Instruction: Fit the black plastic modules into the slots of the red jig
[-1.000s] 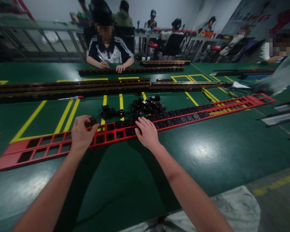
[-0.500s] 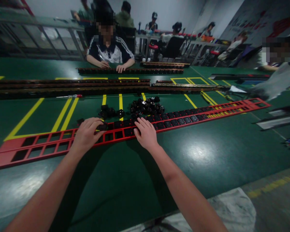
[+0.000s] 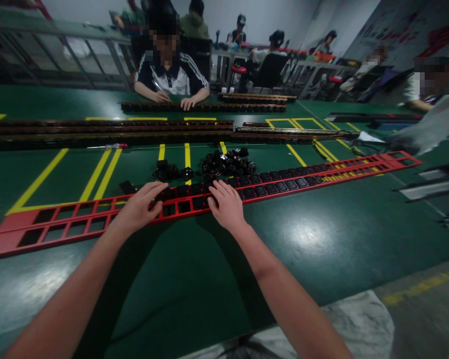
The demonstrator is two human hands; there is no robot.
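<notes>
A long red frame (image 3: pixel 78 222) with rows of rectangular openings lies across the green table in front of me. Black socket inserts (image 3: pixel 280 187) fill its right stretch; the left openings are bare. My left hand (image 3: pixel 140 209) lies flat on the frame with fingers stretched out, pressing on a black insert at the edge of the filled part. My right hand (image 3: pixel 227 205) rests on the frame a little to the right, fingers spread over seated inserts. Behind the frame lie a heap of loose black inserts (image 3: pixel 228 163) and a smaller cluster (image 3: pixel 170 173).
Long dark strips (image 3: pixel 108 134) lie across the table further back. A person in a dark and white top (image 3: pixel 171 75) sits opposite with hands on another strip (image 3: pixel 204 106). More people sit behind. Another person's sleeve (image 3: pixel 426 124) reaches in from the right. Yellow lines mark the table.
My left hand, which held a black insert in a pinch above the frame, has moved right, set it into the frame and flattened over it. My right hand stayed put.
</notes>
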